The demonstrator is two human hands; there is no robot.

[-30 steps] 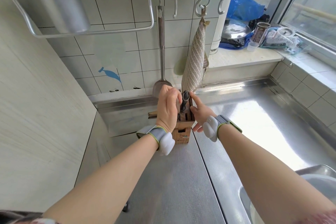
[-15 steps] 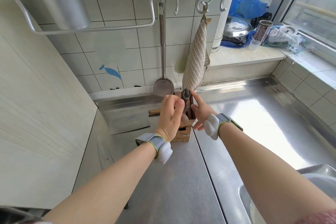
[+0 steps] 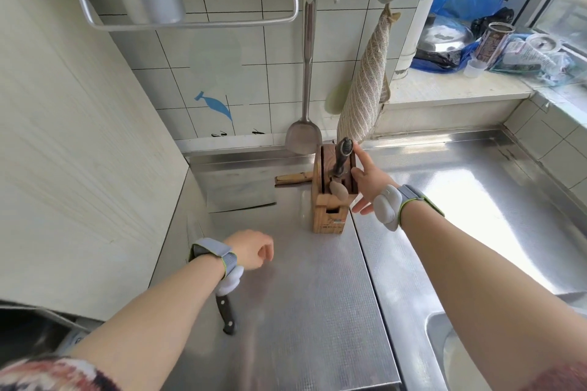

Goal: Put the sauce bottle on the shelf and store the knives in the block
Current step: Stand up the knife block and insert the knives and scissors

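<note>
The wooden knife block stands upright on the steel counter. A black-handled knife sticks out of its top, and a pale grey handle sits in a lower slot. My right hand rests against the block's right side, fingers spread, forefinger touching the black handle. My left hand hovers low over the counter to the left, loosely curled and holding nothing. A cleaver with a wooden handle lies flat behind and left of the block. Another black-handled knife lies under my left wrist. The sauce bottle is out of view.
A wall rack with a metal canister hangs at the upper left. A spatula and a striped cloth hang from hooks behind the block. The window ledge holds bags, a lid and jars. A sink lies at the lower right.
My left hand let go of the black-handled knife in the block and dropped down and left toward the counter. My right hand stayed at the block.
</note>
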